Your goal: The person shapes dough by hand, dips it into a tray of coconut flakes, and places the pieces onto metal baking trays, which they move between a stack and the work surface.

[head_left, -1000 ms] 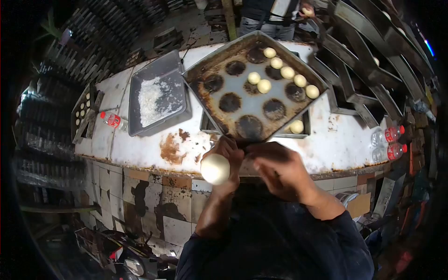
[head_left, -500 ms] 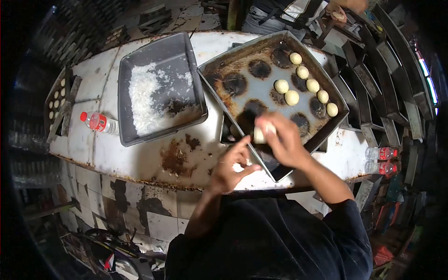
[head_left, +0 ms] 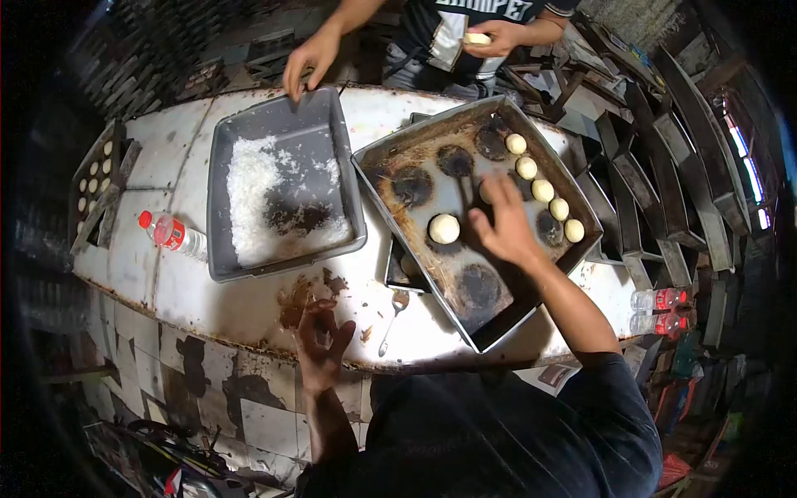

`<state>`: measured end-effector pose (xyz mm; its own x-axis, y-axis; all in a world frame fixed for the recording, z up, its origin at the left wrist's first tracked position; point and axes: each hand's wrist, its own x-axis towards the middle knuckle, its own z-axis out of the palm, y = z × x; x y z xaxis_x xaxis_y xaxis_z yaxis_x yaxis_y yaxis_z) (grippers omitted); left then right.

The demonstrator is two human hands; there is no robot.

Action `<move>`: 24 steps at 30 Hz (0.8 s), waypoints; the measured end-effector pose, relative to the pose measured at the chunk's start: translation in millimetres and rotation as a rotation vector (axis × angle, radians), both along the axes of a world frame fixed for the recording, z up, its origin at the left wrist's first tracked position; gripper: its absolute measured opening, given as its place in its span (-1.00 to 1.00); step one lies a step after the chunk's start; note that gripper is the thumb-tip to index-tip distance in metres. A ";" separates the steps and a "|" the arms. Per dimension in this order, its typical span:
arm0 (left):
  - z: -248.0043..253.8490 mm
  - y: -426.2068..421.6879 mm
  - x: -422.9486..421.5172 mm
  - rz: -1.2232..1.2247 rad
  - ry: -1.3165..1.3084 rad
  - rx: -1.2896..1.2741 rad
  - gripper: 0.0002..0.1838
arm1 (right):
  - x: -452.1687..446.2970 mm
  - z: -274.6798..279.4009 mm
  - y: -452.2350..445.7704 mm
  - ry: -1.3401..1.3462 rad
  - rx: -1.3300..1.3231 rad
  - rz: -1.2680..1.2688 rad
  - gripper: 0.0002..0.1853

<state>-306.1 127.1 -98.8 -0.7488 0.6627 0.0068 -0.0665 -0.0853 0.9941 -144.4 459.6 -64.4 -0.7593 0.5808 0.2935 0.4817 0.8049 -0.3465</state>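
My right hand reaches over the dark metal baking tray, fingers stretched and thumb apart. Under its fingertips a dough ball shows in part; I cannot tell whether they touch it. A round pale dough ball rests on a dark round mark left of that hand. Several more, like this dough ball, line the tray's right side. Low over the table's near edge, my left hand is loosely curled and empty, thumb apart from the fingers. A spoon with brown residue lies to its right.
A grey plastic bin holds white flakes. Across the table, another person's hand hovers at its rim; their other hand holds a pale piece. Bottles stand or lie left and right. Metal tins are stacked right.
My right hand has set a dough ball down in the tray and moved farther in. My left hand has drawn back leftward, uncovering the spoon. The other person's hand has come to the bin.
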 end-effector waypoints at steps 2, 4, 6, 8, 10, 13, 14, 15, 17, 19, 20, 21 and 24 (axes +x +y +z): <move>4.9 -2.4 12.7 0.000 -0.026 0.008 -0.59 | 17.7 -26.7 39.5 -0.197 -0.034 -0.147 -0.15; 15.2 5.9 22.4 -0.033 0.083 0.053 -0.60 | 25.6 -52.0 62.1 -0.325 -0.054 -0.133 -0.04; 30.8 13.5 36.9 -0.069 0.100 0.060 -0.60 | 23.0 -31.2 50.7 -0.318 -0.126 -0.153 0.01; 43.1 23.8 52.3 -0.107 0.180 0.059 -0.62 | 25.1 -1.4 34.0 -0.466 -0.118 -0.267 0.05; 45.2 34.8 75.7 -0.149 0.065 0.111 -0.66 | 46.6 21.1 16.0 -0.238 -0.308 -0.108 0.03; 59.8 55.6 105.1 -0.333 0.200 -0.083 -0.57 | 80.4 51.1 -49.2 0.458 -1.058 0.298 -0.02; 54.1 61.0 115.3 -0.428 0.134 -0.044 -0.51 | 93.1 60.0 -75.6 0.541 -1.019 0.434 -0.03; 47.5 65.8 126.8 -0.525 0.063 -0.008 -0.44 | 106.6 66.4 -98.2 0.622 -0.977 0.564 -0.03; 63.6 72.3 162.2 -0.579 -0.074 0.128 -0.35 | 132.8 71.3 -126.0 0.520 -0.799 0.641 -0.06; 67.3 73.6 186.8 -0.347 -0.219 0.129 -0.39 | 154.0 72.8 -134.3 0.649 -0.399 0.616 -0.17; 71.6 77.9 200.3 -0.221 -0.036 0.181 -0.46 | 160.8 67.9 -137.5 0.725 -0.392 0.531 -0.22; 76.5 78.2 215.7 -0.218 -0.034 0.168 -0.46 | 166.2 63.0 -141.9 0.798 -0.388 0.447 -0.27; 76.0 65.0 230.9 -0.137 0.533 0.109 -0.43 | 166.9 61.4 -166.8 0.756 -0.482 0.350 -0.63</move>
<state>-75.2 192.1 -22.7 -0.5304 0.7279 0.4347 0.4253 -0.2151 0.8791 22.5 292.8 -3.0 -0.6202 0.5437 0.5655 -0.2448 0.5508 -0.7979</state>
